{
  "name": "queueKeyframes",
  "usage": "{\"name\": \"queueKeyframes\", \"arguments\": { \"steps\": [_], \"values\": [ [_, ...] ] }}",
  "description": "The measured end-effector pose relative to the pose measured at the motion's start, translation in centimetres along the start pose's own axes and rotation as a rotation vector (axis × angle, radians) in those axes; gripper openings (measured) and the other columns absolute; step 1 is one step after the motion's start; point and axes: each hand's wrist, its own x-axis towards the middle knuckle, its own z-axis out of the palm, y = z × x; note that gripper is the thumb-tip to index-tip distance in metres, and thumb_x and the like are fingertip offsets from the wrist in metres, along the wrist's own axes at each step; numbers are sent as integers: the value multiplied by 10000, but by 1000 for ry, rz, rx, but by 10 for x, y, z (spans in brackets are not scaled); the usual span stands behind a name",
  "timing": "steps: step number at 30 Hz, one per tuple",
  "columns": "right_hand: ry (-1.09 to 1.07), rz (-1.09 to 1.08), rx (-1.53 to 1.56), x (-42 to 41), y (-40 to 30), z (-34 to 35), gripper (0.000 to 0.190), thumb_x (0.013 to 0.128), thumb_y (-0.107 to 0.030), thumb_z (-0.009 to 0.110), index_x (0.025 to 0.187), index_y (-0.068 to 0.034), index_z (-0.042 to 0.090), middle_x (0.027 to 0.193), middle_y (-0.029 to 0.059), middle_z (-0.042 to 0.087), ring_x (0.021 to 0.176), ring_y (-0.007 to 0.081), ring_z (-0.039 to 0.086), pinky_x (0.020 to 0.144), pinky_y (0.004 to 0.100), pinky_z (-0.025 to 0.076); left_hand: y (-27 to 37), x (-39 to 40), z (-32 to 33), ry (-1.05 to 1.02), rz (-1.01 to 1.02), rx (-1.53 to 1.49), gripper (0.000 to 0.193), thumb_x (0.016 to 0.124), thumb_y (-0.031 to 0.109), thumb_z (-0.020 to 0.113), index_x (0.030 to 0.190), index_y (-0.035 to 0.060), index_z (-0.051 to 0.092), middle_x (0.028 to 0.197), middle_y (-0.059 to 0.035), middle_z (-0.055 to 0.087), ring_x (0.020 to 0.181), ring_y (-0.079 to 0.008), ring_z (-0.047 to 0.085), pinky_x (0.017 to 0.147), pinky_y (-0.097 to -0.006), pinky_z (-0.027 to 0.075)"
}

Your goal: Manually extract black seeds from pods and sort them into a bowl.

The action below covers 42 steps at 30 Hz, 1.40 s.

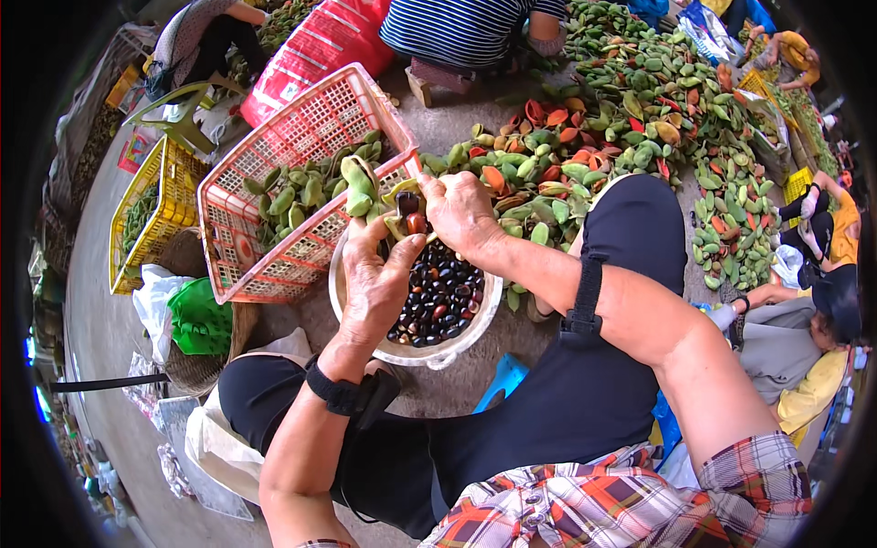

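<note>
My left hand (pixel 377 274) holds a cluster of green seed pods (pixel 358 185), its thumb on an opened pod (pixel 392 226). Inside that split pod sit dark glossy seeds (pixel 408 203), one of them reddish brown. My right hand (pixel 464 209) pinches the same pod's far right edge, fingers and thumb closed. Directly beneath both hands stands a white plastic bucket (pixel 438 357) holding many black and brown seeds (pixel 438 294). Behind my left hand, a red plastic crate (pixel 274 264) tilts near the bucket and contains green pods (pixel 301 188).
A large heap of green and orange pods (pixel 616 130) spreads beyond my right hand. To the left are a yellow crate (pixel 171 178) and a wicker basket (pixel 199 366) with a green bag (pixel 201 316). A person in stripes (pixel 459 31) sits ahead; several other people sit at right.
</note>
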Motion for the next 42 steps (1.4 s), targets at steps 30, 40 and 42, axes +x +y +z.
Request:
{"name": "queueKeyframes", "arguments": {
  "steps": [30, 40, 42],
  "values": [
    [18, -906, -360, -21, -1, -11, 255, 791, -252, 652, 637, -77, 549, 564, 93, 583, 548, 262, 614, 483, 380, 469, -32, 2, 19, 131, 48, 403, 303, 739, 221, 660, 994, 58, 655, 1009, -228, 490, 967, -387, 510, 821, -455, 426],
    [-145, -691, -456, 6, -6, -30, 238, 829, -284, 527, 724, -111, 653, 630, 128, 604, 577, 302, 596, 522, 407, 455, -61, 10, -10, 2, -372, 221, 303, 819, 337, 631, 882, 53, 717, 721, -108, 672, 661, -162, 620, 628, -352, 484],
    [-164, -578, -129, 18, -1, -46, 217, 825, -189, 595, 701, -21, 657, 555, 145, 543, 508, 201, 535, 517, 372, 417, -75, 20, 7, -55, -462, 64, 334, 837, 394, 630, 890, 72, 700, 687, -49, 644, 612, -137, 580, 538, -339, 460]
  ]
}}
